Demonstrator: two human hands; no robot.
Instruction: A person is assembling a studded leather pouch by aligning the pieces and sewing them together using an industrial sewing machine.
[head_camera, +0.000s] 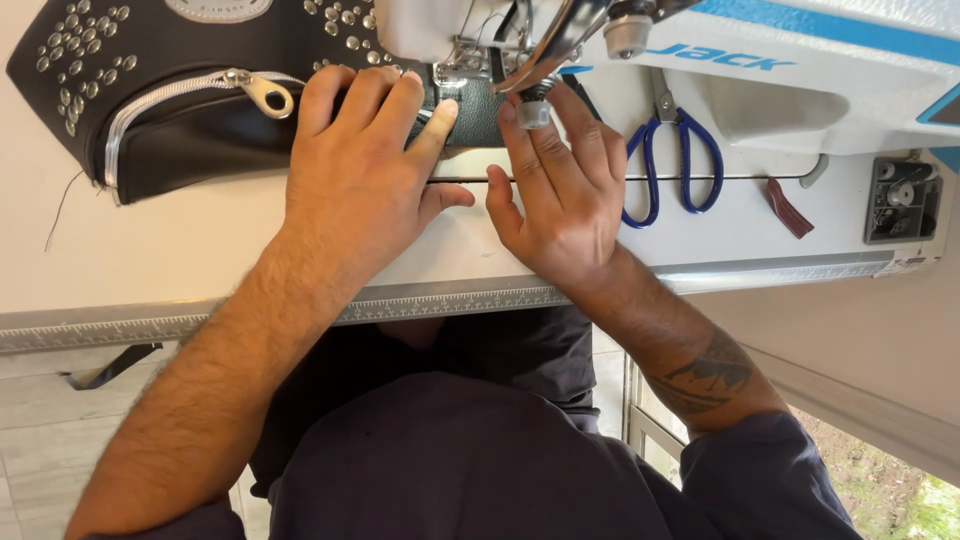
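Left hand (365, 170) lies flat, fingers spread and extended, pressing down on black leather piece (190, 110) at the far middle of the surface (200, 250). Nothing gripped, palm down. Right hand (560, 190) also flat and open, fingers stretched toward the presser foot (470, 65) of the white sewing machine (800, 90), fingertips resting on the edge of the leather right by the foot; no grasp. Both thumbs near each other, not touching, just in front of the needle area.

Leather piece sits at the far left part of the surface, running under the machine head; it has a silver zipper (170, 95) with its pull (265, 95) just left of the left hand's fingers, and clusters of metal studs (85, 45) toward the far left corner. A loose thread (60, 210) trails off its left end.

Blue-handled scissors (675, 165) lie on the machine bed right of the right hand, near but apart. Small brown scrap (790, 210) further right. Bobbin compartment (903, 198) at the right edge. Ruler strip (450, 300) runs along the near edge of the surface.
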